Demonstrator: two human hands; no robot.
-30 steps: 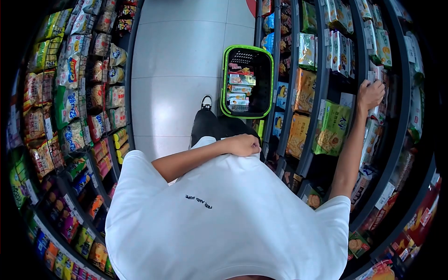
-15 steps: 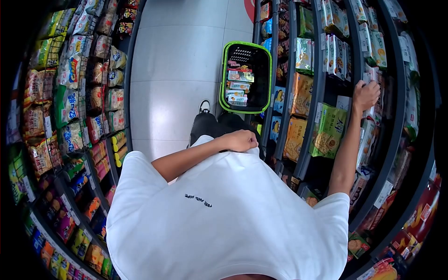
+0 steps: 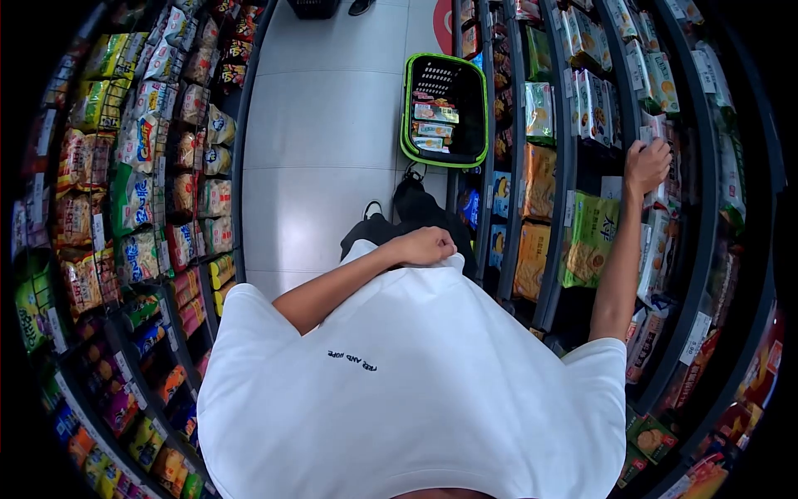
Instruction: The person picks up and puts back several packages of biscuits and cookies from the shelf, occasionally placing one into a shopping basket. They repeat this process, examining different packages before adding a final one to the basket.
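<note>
My right hand (image 3: pixel 647 166) reaches onto the right-hand shelf, its fingers curled at a white and pink packet (image 3: pixel 662 190); whether they grip it cannot be made out. My left hand (image 3: pixel 427 246) is closed in front of my waist at the hem of the white shirt, and what it holds, if anything, is hidden. Below the right forearm lies a green biscuit pack (image 3: pixel 588 249), with orange packs (image 3: pixel 532 259) beside it. On the floor stands a black basket with a green rim (image 3: pixel 406 108), holding several packets (image 3: pixel 435 113).
Snack bags (image 3: pixel 137 183) fill the racks on the left. More shelves of packets (image 3: pixel 590 104) run along the right. Between them lies a tiled floor (image 3: pixel 324 125). At the top are another dark basket (image 3: pixel 314 7) and a person's shoe (image 3: pixel 361 7).
The view has shifted, and the basket now appears slightly higher. A second basket and another person's shoe have come into view at the top. My right hand remains at the shelf.
</note>
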